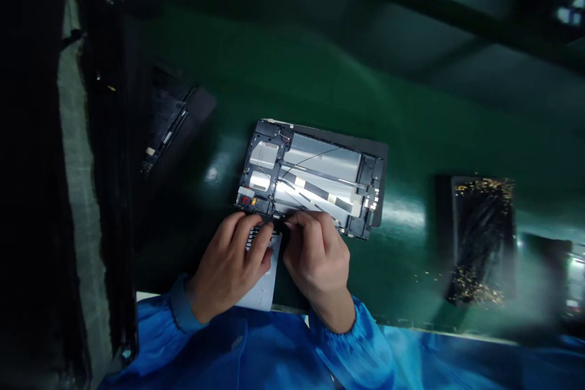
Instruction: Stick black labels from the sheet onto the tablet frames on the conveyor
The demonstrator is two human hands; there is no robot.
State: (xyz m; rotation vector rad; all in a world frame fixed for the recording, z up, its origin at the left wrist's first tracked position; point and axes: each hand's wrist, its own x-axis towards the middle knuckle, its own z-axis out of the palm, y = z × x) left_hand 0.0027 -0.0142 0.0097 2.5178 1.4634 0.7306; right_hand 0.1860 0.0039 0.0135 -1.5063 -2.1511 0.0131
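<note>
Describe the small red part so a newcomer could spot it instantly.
On the green work surface, find the opened tablet. In its corner just above the left hand sits a small red square, the only red thing there.

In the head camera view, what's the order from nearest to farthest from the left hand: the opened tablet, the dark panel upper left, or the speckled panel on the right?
From the left hand:
1. Opened tablet, directly ahead, at the fingertips.
2. Dark panel, up left.
3. Speckled black panel, far right.
</note>
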